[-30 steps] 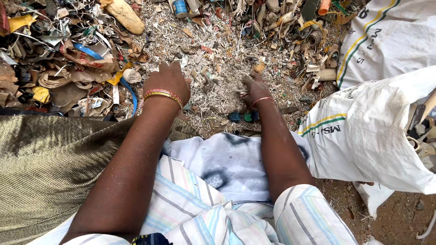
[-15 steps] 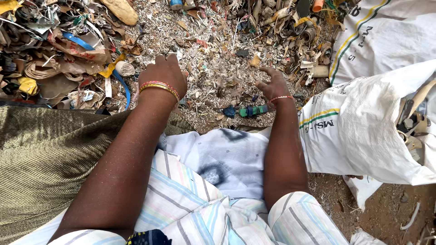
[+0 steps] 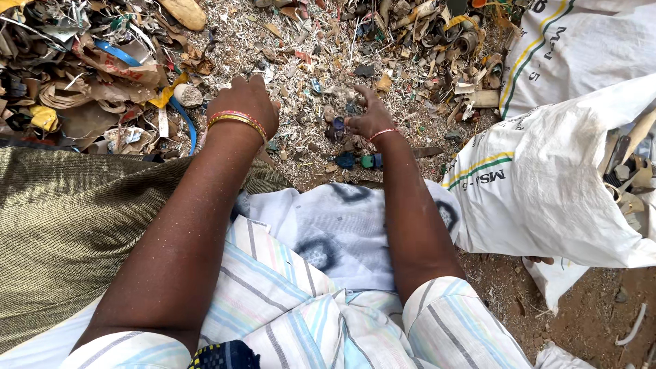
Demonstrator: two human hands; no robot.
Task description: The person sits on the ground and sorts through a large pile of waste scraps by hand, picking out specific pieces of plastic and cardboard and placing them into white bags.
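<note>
My left hand (image 3: 247,104), with pink and gold bangles at the wrist, rests knuckles-up on a bed of shredded scrap (image 3: 301,61); its fingertips are hidden under the hand. My right hand (image 3: 367,115), with a thin pink band at the wrist, hovers just to the right, with fingers and thumb curled around small scrap bits (image 3: 337,127). Small blue and green pieces (image 3: 357,161) lie on the ground right under that wrist. A white patterned cloth (image 3: 342,232) covers my lap.
A heap of torn cardboard, paper and a blue strap (image 3: 89,82) lies at the left. More mixed scrap (image 3: 437,34) is piled at the top right. Two white woven sacks (image 3: 567,184) stand at the right, the near one open. An olive fabric (image 3: 61,232) lies at the left.
My right hand has drawn left toward the other hand, and its fingers have curled in on small bits. My left hand has stayed almost in place on the scrap.
</note>
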